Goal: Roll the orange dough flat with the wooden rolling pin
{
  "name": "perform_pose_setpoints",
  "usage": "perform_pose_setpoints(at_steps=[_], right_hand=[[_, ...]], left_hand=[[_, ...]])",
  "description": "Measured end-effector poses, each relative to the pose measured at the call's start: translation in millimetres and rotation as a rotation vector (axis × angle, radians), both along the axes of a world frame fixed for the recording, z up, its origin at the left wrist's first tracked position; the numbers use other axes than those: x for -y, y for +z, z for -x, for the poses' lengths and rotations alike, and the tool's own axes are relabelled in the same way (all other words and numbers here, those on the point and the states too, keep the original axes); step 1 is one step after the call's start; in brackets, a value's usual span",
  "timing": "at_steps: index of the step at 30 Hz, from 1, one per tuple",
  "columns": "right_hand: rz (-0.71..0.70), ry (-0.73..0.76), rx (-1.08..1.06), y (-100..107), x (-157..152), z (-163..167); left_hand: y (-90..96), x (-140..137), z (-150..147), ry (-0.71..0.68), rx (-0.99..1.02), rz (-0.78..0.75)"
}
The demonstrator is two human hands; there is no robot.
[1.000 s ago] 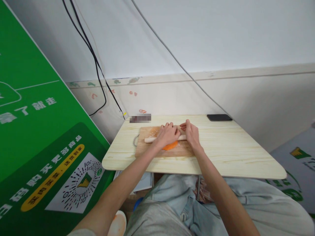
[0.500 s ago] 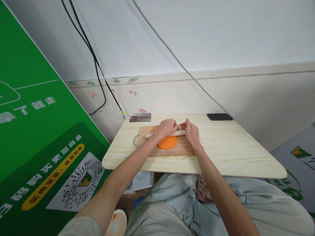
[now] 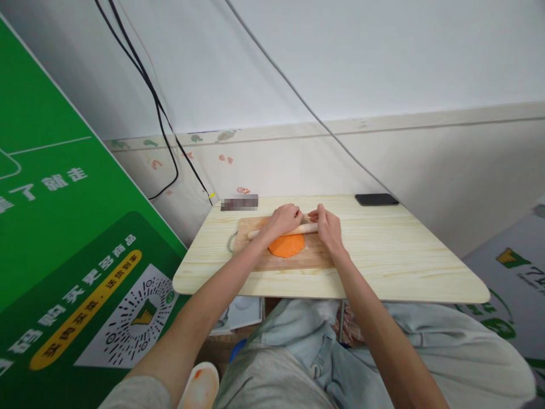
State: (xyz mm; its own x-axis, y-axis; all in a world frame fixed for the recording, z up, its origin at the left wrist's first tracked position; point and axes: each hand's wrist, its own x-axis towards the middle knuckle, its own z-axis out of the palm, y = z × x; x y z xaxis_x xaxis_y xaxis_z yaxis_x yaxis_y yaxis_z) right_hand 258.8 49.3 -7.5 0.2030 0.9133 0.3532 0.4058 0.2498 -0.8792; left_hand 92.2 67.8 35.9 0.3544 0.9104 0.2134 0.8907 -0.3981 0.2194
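A flattened round of orange dough (image 3: 288,246) lies on a wooden cutting board (image 3: 317,258) with a metal handle at its left end. Across the dough's far edge rests a pale wooden rolling pin (image 3: 305,229). My left hand (image 3: 286,218) is closed over the middle of the pin, its forearm crossing the pin's left part. At the pin's right end, my right hand (image 3: 328,226) is curled round it with the thumb up. The pin's right tip is hidden by that hand.
The board sits on a light wood-grain table (image 3: 409,255) against a white wall. A black phone (image 3: 377,199) lies at the back right, and a blurred-out dark item (image 3: 239,203) at the back left. A green printed panel (image 3: 97,227) stands left; cables (image 3: 159,108) hang down the wall.
The whole view has shifted slightly, with things sitting a little further left in it. Both hands stay on the rolling pin, in nearly the same place over the dough's far edge.
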Motion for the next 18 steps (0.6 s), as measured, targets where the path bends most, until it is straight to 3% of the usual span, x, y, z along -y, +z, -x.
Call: perform_pose_setpoints(at_steps=[10, 18], right_hand=[[0.016, 0.019, 0.009, 0, -3, 0], [0.002, 0.025, 0.007, -2, -2, 1]], left_hand=[[-1.0, 14, -2, -0.002, 0.015, -0.003], [-1.9, 3, -1, -0.005, 0.055, 0.037]])
